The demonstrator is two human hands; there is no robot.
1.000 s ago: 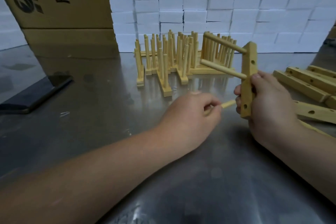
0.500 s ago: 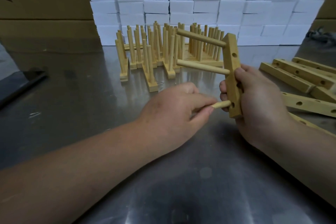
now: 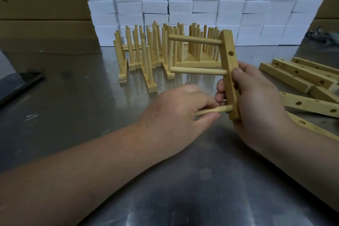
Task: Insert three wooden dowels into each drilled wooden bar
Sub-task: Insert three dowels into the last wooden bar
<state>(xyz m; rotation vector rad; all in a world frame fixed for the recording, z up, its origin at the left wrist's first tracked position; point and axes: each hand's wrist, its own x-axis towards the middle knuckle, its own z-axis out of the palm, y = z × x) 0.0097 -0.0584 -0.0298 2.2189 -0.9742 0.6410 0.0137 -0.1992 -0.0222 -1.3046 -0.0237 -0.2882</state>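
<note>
Steel tabletop (image 3: 77, 115) stretches below, finished bars (image 3: 146, 57) standing at the back. My right hand (image 3: 260, 104) clamps the bar (image 3: 229, 68) upright so its holes face left; my left hand (image 3: 176, 113) pinches the third dowel (image 3: 214, 110), tip entering the lowest hole.

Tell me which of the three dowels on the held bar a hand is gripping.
The lowest dowel, at the bar's bottom end: the left hand pinches it. The top dowel and middle dowel stick out untouched.
</note>
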